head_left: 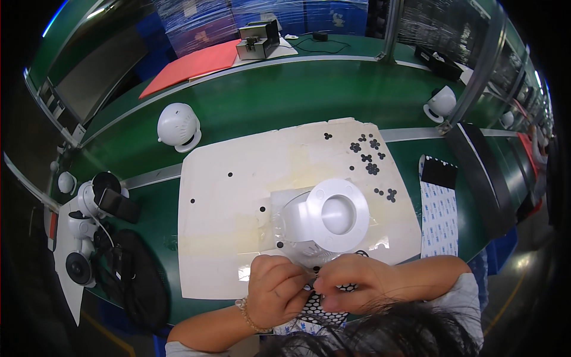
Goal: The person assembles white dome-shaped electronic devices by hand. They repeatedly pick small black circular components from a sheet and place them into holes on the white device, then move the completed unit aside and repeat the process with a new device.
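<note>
My left hand (pixel 276 291) and my right hand (pixel 354 282) are close together at the near edge of the table, fingers closed and fingertips almost meeting. Both grip a black sheet patterned with white round spots (pixel 321 307), partly covered by the fingers. A small black round pad (pixel 316 269) shows between the fingertips; which hand touches it, I cannot tell. Just beyond my hands, a white device with a ring-shaped base (pixel 358 209) lies on its side on clear plastic. Loose black round pads (pixel 262 209) dot the pale board (pixel 226 238) to its left.
Clusters of black pads (pixel 366 158) lie at the board's far right. Beside it are a blue-printed backing strip (pixel 439 217) and a long black case (pixel 482 172). White devices (pixel 178 125) stand on the far green ledge; more devices and a black bag (pixel 140 279) sit at left.
</note>
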The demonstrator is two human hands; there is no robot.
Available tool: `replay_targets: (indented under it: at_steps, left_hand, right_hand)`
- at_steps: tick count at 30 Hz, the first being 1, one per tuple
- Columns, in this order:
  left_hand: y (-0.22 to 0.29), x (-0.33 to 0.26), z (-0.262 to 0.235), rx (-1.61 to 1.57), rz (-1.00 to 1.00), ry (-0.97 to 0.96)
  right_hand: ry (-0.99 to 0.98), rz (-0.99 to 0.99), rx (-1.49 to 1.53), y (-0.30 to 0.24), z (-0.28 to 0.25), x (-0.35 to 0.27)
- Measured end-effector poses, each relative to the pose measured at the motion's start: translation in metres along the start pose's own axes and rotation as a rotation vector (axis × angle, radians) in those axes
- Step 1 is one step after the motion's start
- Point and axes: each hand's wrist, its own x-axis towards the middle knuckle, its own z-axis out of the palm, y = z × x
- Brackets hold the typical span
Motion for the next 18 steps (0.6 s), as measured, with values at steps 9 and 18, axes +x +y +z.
replay_targets:
  at_steps: [9,18]
  left_hand:
    - [0.003,0.003,-0.001,0.015,-0.006,0.024]
    - [0.004,0.003,-0.001,0.037,-0.056,0.02]
  right_hand:
    - [0.15,-0.187,0.03,0.008,0.008,-0.002]
    - [0.135,-0.607,-0.411,0.022,0.014,-0.009]
